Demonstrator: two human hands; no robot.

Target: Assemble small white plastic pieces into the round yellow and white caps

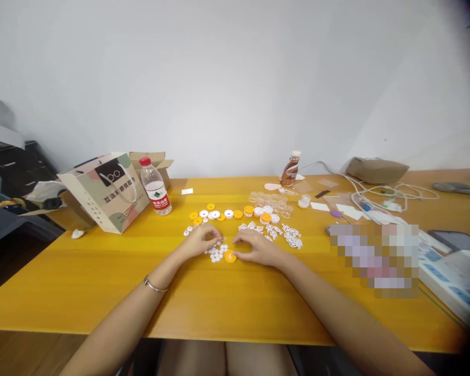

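Yellow tabletop (113,282), both hands near the middle. Left hand (200,242) poised over a loose cluster of small white pieces (216,256), thumb and fingertips drawn close; cannot tell whether anything is pinched there. Right hand (260,247) opposite, thumb and forefinger parted, nothing clasped between them; thumb at the edge of an orange disc (230,256), contact too small to confirm. Disc lies flat on the table, between the hands, just right of the white pieces. Beyond the hands, a scattered row of orange and white discs (228,214). White cut-out shapes (293,241) beyond and right of the right hand; clear rings (286,211) farther back. Red-capped bottle (159,196) upright at left, beside a paper bag (109,196).
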